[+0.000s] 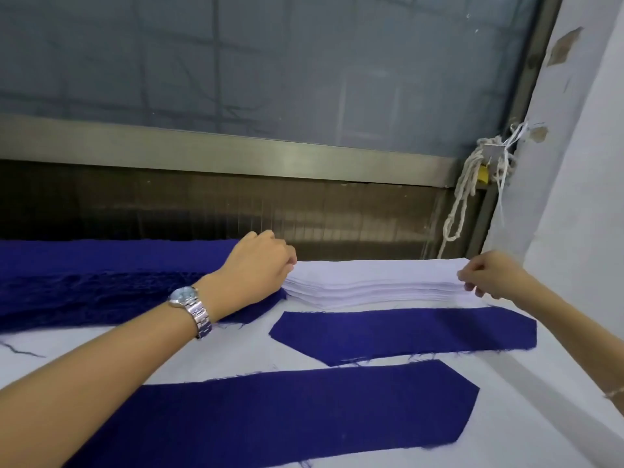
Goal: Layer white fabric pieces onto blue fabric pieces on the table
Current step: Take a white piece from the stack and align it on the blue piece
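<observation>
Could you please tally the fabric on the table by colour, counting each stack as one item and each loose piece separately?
Single blue pieces: 2
Blue stack: 1
White stack: 1
Total: 4

Soft, even daylight from the hazy grey window (270, 62) at twelve o'clock; faint shadows on the table (236, 352). Lines lean near three o'clock; detail slightly soft.

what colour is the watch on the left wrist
The watch is silver, with a metal link band and a pale blue face; the head view shows it.
</observation>
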